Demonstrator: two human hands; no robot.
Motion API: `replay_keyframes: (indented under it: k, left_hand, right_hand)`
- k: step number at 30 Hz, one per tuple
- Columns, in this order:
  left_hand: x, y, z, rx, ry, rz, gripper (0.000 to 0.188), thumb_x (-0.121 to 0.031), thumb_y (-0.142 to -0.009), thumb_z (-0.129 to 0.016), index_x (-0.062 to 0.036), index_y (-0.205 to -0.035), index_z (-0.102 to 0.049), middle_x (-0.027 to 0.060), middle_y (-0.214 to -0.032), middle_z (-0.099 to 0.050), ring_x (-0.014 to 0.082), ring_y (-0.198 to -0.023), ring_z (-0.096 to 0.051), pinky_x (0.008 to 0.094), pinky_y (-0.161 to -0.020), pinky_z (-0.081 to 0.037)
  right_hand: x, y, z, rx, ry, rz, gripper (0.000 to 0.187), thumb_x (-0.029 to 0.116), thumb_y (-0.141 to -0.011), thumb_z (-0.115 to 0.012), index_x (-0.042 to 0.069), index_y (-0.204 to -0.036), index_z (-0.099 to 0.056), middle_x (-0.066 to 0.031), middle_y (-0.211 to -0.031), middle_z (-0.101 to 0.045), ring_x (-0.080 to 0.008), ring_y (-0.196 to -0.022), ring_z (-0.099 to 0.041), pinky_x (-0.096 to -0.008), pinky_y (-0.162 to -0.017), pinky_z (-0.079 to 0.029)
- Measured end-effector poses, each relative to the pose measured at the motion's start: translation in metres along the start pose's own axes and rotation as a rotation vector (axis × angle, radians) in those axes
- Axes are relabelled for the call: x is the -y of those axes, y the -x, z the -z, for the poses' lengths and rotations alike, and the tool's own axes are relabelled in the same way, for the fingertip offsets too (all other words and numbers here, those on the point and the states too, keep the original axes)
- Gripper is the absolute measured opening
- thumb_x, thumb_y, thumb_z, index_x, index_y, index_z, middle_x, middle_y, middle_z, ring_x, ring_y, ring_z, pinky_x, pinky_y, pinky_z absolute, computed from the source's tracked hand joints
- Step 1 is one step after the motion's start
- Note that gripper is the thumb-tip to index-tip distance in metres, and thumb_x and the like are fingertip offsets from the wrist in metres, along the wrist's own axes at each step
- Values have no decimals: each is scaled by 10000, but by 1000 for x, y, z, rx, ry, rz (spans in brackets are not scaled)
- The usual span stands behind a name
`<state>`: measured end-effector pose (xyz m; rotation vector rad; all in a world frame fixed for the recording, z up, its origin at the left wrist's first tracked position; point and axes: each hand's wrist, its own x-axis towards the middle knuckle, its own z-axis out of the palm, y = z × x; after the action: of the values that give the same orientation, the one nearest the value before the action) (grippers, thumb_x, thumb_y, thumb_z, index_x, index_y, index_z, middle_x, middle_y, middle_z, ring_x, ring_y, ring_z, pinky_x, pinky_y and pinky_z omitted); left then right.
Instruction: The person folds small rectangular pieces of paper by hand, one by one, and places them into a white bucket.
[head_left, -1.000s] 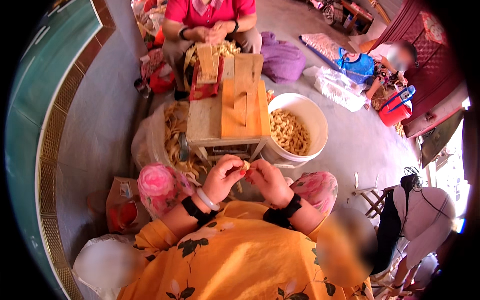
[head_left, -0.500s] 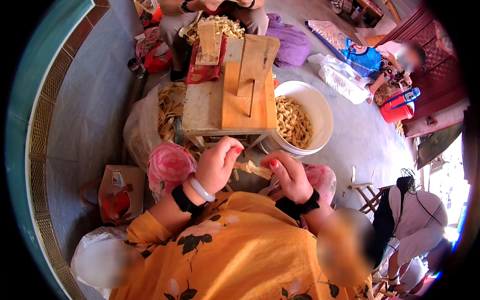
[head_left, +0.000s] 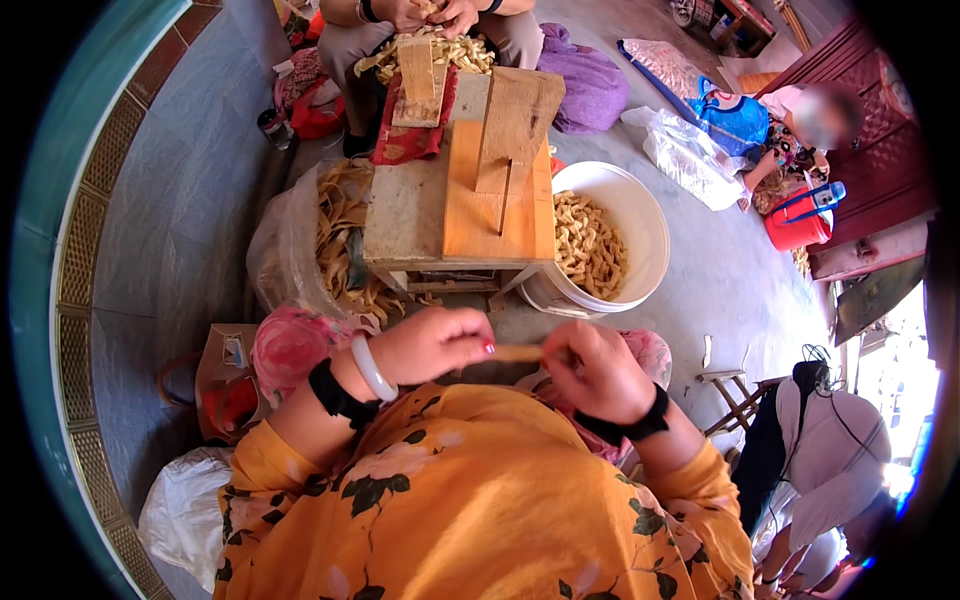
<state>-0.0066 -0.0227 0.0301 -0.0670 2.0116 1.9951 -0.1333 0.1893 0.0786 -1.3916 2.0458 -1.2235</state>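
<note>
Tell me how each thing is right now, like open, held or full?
Left hand: fingers closed on the strip
Right hand: blurred, fingers closed on the strip
Tan strip: stretched between both hands
White bucket: open, upright, partly filled
Tan pieces: heaped inside the bucket
Clear plastic bag: open, holding strips
Small table: upright
Purple sack: bulging

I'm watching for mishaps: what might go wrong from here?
The strip between the left hand and right hand might tear or slip if pulled hard. The right knee is near the bucket, so a bump could perhaps spill its pieces.
</note>
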Motion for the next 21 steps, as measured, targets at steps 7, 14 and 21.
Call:
replay_keyframes:
  k: [7,14,21]
  left_hand:
    - [-38,-10,-24,63,30,-288,122,-124,-921,-559,-9,-957,-579,13,-775,-591,76,-695,-527,227,-639,-448]
    - [-11,-43,28,-509,-123,-171,151,-158,-934,-549,-16,-922,-598,-43,-709,-541,32,-627,-466,196,-561,-405]
    - [10,-81,52,-927,-671,-188,125,-127,-876,-592,-7,-852,-568,120,-631,-531,197,-543,-477,292,-532,-406]
  right_hand:
    - [61,-7,61,180,248,159,165,-89,-711,-585,12,-833,-538,-98,-728,-598,-248,-580,-595,-318,-529,-476]
    - [-29,-73,3,-109,167,36,118,-8,-762,-576,28,-870,-551,-144,-775,-579,-317,-701,-598,-370,-618,-484]
    - [-75,-110,-20,-240,363,71,89,49,-788,-582,65,-874,-564,-117,-836,-599,-316,-715,-600,-398,-628,-491]
